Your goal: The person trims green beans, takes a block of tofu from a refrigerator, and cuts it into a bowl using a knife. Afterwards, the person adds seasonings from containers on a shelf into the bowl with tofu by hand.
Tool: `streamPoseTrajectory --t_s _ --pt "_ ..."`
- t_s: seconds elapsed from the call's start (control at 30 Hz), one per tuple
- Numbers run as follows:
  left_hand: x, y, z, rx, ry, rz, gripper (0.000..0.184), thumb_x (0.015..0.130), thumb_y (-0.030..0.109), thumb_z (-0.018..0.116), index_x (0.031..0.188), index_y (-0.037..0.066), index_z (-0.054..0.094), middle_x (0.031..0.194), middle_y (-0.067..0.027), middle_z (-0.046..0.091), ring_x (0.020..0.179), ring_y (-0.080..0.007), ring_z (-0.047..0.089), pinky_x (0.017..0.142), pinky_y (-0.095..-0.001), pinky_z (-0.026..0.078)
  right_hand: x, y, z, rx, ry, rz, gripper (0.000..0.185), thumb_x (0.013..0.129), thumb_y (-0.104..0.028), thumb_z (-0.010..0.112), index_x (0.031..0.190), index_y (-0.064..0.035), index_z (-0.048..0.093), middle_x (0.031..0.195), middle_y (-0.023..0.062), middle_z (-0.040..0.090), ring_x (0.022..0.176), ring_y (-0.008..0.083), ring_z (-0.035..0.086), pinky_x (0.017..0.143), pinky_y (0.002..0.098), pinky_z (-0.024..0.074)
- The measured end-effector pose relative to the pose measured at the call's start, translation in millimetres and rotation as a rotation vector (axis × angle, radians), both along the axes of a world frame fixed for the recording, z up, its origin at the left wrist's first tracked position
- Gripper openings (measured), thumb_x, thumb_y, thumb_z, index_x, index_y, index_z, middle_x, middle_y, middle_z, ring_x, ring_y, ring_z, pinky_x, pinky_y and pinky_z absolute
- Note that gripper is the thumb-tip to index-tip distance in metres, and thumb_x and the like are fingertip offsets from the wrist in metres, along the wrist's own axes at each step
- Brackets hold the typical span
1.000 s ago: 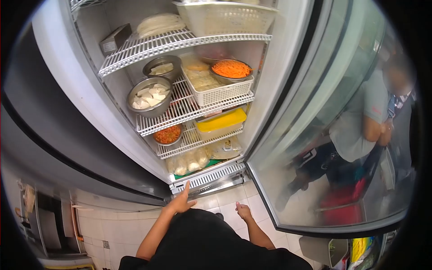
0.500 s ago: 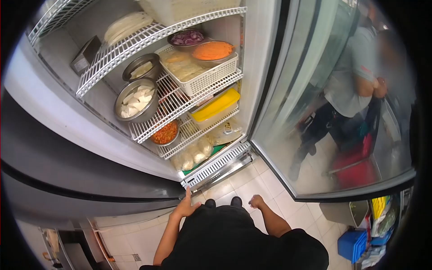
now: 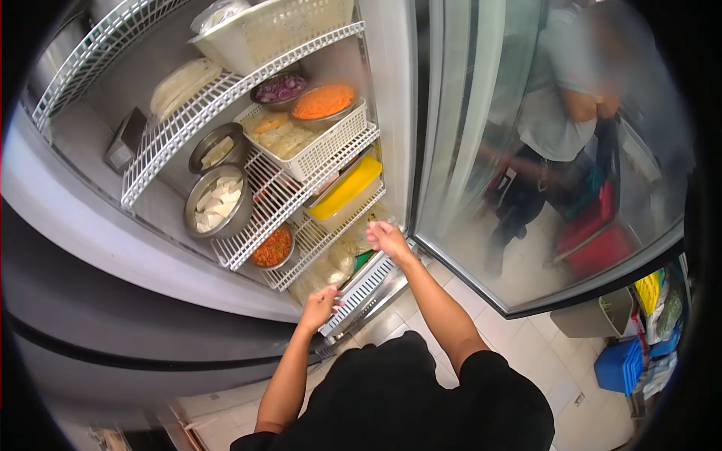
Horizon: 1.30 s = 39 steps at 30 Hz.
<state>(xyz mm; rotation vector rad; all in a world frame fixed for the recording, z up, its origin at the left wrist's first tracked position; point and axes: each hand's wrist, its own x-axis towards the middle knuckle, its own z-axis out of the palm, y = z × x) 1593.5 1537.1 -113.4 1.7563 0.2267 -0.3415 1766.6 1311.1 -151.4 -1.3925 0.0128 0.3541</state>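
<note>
My left hand [image 3: 321, 307] is over the front edge of the fridge bottom, fingers loosely bent and apart, holding nothing that I can see. My right hand [image 3: 387, 237] is farther right, half curled with nothing visible in it, in front of the bottom shelf's plastic bags. Closest to my left hand is a clear bag of pale round pieces [image 3: 340, 261]. A box with a yellow lid [image 3: 347, 188] lies above my right hand. To the left stands a bowl of orange-red chopped food [image 3: 272, 248]. Whether either hand touches a bag, I cannot tell.
Higher up are a bowl of white chunks [image 3: 219, 203], a white basket [image 3: 331, 149] and a bowl of shredded orange food [image 3: 323, 101]. The glass door [image 3: 481, 188] stands open at right, a person [image 3: 560, 128] behind it. A blue bin [image 3: 619, 367] is on the floor.
Both my hands have risen from beside my body to the fridge's bottom shelf. My right hand has gone from a fist to a looser curl. The view has moved closer to the shelves.
</note>
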Motion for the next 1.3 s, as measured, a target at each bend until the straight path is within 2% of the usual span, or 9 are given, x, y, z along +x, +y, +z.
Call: streamPoseTrajectory --t_s 0.13,0.33,0.4,0.53,0.77,0.93,1.07,1.2,1.3 --pt "67.0 -8.3 27.1 -0.196 0.017 0.154 0.038 0.101 0.030 0.048 0.125 0.002 0.054 0.104 -0.0071 0.067 0.081 -0.0126 0.065 0.064 -0.0248 0.049 45.8 12.3 27.9 0.149 0.049 -0.077 0.044 0.098 -0.039 0.052 0.122 -0.0018 0.055 0.110 0.0091 0.063 0.095 0.0160 0.061 0.070 0.0269 0.0506" --pt "150.8 -15.5 33.8 -0.659 0.027 0.470 0.036 0.100 0.029 0.049 0.122 0.001 0.047 0.114 -0.0149 0.060 0.096 -0.0223 0.063 0.066 -0.0268 0.052 91.9 27.8 41.2 0.191 0.081 -0.102 0.040 0.098 -0.034 0.052 0.118 0.0005 0.054 0.111 0.0130 0.062 0.092 0.0194 0.063 0.070 0.0300 0.0515" --pt "167.5 -14.7 31.5 -0.767 0.015 0.559 0.034 0.100 0.027 0.050 0.123 0.002 0.045 0.118 -0.0187 0.058 0.099 -0.0251 0.063 0.067 -0.0282 0.054 102.0 27.4 41.5 -0.225 -0.209 -0.249 0.036 0.097 -0.029 0.054 0.117 0.0009 0.053 0.108 0.0120 0.063 0.086 0.0208 0.064 0.069 0.0303 0.0516" --pt "185.8 -10.9 30.6 -0.770 -0.135 0.648 0.044 0.100 0.028 0.050 0.129 -0.004 0.040 0.122 -0.0219 0.055 0.104 -0.0281 0.061 0.073 -0.0310 0.055 128.5 28.8 52.2 -0.134 -0.320 -0.265 0.031 0.097 -0.024 0.054 0.115 0.0001 0.053 0.102 0.0098 0.063 0.080 0.0204 0.065 0.067 0.0304 0.0510" --pt "212.8 12.7 15.6 -0.764 -0.176 0.763 0.033 0.103 0.027 0.042 0.123 0.002 0.043 0.108 -0.0150 0.055 0.098 -0.0251 0.060 0.074 -0.0298 0.056 162.5 47.8 80.0 0.298 -0.014 -0.256 0.019 0.099 -0.021 0.047 0.108 -0.0039 0.048 0.089 0.0078 0.061 0.070 0.0160 0.063 0.055 0.0280 0.0513" --pt "231.8 31.6 24.9 -0.654 -0.117 0.729 0.012 0.101 0.023 0.048 0.097 0.014 0.055 0.077 0.0009 0.052 0.062 -0.0096 0.047 0.055 -0.0258 0.050 191.8 54.7 73.2 0.345 0.010 -0.294 0.013 0.098 -0.014 0.048 0.104 -0.0028 0.046 0.084 0.0082 0.059 0.059 0.0150 0.060 0.049 0.0273 0.0525" --pt "237.9 29.8 20.7 -0.608 -0.247 0.700 0.012 0.100 0.026 0.048 0.096 0.017 0.055 0.080 0.0031 0.056 0.061 -0.0071 0.046 0.043 -0.0221 0.033 181.2 51.3 84.1 0.217 -0.007 -0.235 0.004 0.098 -0.008 0.043 0.100 -0.0082 0.047 0.082 0.0062 0.060 0.064 0.0139 0.059 0.059 0.0294 0.0550" --pt "227.3 37.8 21.4 -0.669 -0.303 0.573 0.013 0.098 0.027 0.051 0.094 0.016 0.055 0.078 0.0032 0.056 0.061 -0.0064 0.048 0.042 -0.0216 0.033 163.9 45.1 87.7 0.254 0.033 -0.175 0.005 0.099 -0.009 0.045 0.102 -0.0053 0.045 0.085 0.0087 0.062 0.070 0.0164 0.062 0.062 0.0311 0.0580" --pt "223.6 33.8 27.2 -0.567 -0.227 0.725 0.014 0.100 0.028 0.049 0.092 0.017 0.054 0.081 0.0055 0.052 0.066 -0.0057 0.044 0.047 -0.0218 0.033 157.2 44.7 78.0 0.320 0.060 -0.137 0.011 0.099 -0.013 0.048 0.101 -0.0016 0.046 0.088 0.0099 0.060 0.075 0.0187 0.063 0.069 0.0322 0.0592"
